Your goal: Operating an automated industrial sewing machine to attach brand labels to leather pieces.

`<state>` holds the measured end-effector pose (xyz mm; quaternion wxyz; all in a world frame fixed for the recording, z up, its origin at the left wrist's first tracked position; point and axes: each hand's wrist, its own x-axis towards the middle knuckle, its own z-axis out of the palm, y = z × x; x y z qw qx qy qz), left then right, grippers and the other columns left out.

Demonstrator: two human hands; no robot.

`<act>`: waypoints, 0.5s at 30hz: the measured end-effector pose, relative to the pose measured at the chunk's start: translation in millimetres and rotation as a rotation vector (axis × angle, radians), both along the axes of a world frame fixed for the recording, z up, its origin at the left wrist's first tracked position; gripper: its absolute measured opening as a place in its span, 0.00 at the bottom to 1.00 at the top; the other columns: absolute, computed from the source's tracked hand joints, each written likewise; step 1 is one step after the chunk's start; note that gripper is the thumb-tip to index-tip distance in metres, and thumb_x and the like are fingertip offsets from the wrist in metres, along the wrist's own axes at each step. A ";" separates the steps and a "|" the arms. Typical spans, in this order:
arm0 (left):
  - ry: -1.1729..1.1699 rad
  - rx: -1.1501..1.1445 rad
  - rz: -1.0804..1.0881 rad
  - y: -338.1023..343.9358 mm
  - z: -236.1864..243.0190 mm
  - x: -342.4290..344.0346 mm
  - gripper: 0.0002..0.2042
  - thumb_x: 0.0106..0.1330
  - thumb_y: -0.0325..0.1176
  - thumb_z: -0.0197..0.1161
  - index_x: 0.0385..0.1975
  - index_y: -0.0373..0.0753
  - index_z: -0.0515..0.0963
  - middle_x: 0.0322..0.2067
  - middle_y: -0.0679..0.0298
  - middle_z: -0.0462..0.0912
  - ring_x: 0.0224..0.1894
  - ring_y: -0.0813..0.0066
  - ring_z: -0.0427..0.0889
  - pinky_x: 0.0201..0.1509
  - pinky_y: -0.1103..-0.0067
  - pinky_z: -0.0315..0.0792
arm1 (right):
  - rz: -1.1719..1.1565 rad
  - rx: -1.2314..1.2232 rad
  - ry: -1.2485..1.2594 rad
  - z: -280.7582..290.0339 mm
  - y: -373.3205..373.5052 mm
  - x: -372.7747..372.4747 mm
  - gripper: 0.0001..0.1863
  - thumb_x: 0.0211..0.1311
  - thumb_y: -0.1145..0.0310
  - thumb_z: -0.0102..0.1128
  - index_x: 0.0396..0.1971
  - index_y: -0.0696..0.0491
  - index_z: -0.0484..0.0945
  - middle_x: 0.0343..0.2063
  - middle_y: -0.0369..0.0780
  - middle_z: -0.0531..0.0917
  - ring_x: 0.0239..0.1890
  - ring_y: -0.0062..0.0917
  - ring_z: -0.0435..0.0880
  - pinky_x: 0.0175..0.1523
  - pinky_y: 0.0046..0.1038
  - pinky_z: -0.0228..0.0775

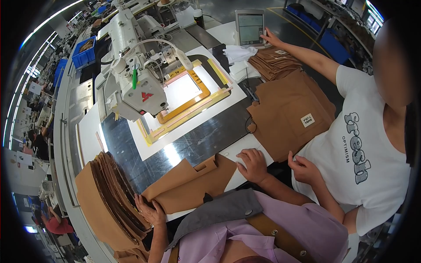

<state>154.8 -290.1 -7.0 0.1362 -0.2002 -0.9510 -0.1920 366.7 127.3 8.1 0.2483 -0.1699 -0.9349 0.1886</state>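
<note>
A tan fabric piece (186,184) with a folded flap along its upper edge lies on the table in front of me. My left hand (151,212) is open, its fingers spread at the piece's left end beside a tall stack of brown pieces (105,201). Just past the right end of the tan piece, my right hand (253,165) rests palm down on the white table edge (234,153), fingers apart and slightly bent. Neither hand holds anything that I can see.
Beyond the piece stands a sewing machine (138,92) with a yellow-edged clamp frame (193,83) on a white sheet. A co-worker in a white shirt (359,144) touches a screen panel (251,27) at right. Labelled brown pieces (289,109) are piled nearby.
</note>
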 end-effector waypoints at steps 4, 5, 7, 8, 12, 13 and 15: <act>-0.001 0.003 0.000 -0.4 -0.4 0.4 0.29 0.72 0.36 0.57 0.71 0.30 0.63 0.75 0.44 0.62 0.77 0.43 0.59 0.81 0.53 0.52 | 0.000 0.010 0.002 0.0 0.5 -0.3 0.15 0.61 0.60 0.65 0.45 0.51 0.82 0.45 0.37 0.80 0.49 0.32 0.79 0.51 0.37 0.66; -0.002 0.003 0.000 -0.6 -0.5 0.4 0.29 0.72 0.36 0.57 0.71 0.30 0.63 0.75 0.44 0.62 0.77 0.43 0.59 0.81 0.53 0.52 | 0.001 0.013 0.002 -0.1 0.5 -0.2 0.15 0.62 0.60 0.65 0.45 0.51 0.82 0.45 0.37 0.80 0.49 0.32 0.79 0.51 0.37 0.66; 0.000 0.004 -0.001 -0.4 -0.2 0.2 0.29 0.72 0.36 0.57 0.71 0.30 0.63 0.75 0.44 0.62 0.77 0.43 0.59 0.81 0.53 0.52 | 0.001 0.012 0.001 -0.3 0.5 0.0 0.15 0.62 0.60 0.65 0.45 0.50 0.82 0.45 0.37 0.80 0.49 0.32 0.79 0.51 0.37 0.66; 0.001 0.006 -0.003 -0.2 -0.2 0.1 0.29 0.72 0.36 0.57 0.71 0.30 0.63 0.75 0.44 0.62 0.77 0.43 0.59 0.81 0.53 0.52 | 0.001 0.012 0.000 -0.4 0.6 0.1 0.15 0.62 0.60 0.65 0.45 0.50 0.82 0.45 0.37 0.80 0.49 0.32 0.79 0.51 0.37 0.66; -0.006 0.010 -0.002 0.8 0.7 0.7 0.29 0.72 0.35 0.57 0.71 0.30 0.63 0.75 0.44 0.62 0.77 0.43 0.59 0.81 0.53 0.52 | 0.002 0.011 -0.004 0.1 0.9 0.3 0.15 0.62 0.60 0.65 0.45 0.50 0.82 0.45 0.37 0.80 0.49 0.32 0.79 0.51 0.37 0.66; -0.008 0.006 0.001 0.8 1.6 1.1 0.29 0.72 0.36 0.57 0.71 0.30 0.63 0.75 0.44 0.62 0.77 0.43 0.58 0.81 0.53 0.52 | 0.003 0.010 -0.004 0.0 0.7 0.1 0.15 0.62 0.60 0.65 0.45 0.50 0.82 0.45 0.37 0.80 0.49 0.32 0.79 0.51 0.37 0.66; -0.009 0.003 0.006 0.2 2.3 1.7 0.29 0.72 0.36 0.57 0.71 0.30 0.63 0.75 0.44 0.62 0.77 0.43 0.58 0.81 0.53 0.52 | 0.005 0.009 -0.003 0.1 0.0 -0.1 0.15 0.62 0.60 0.65 0.45 0.50 0.82 0.45 0.37 0.80 0.49 0.32 0.79 0.51 0.37 0.66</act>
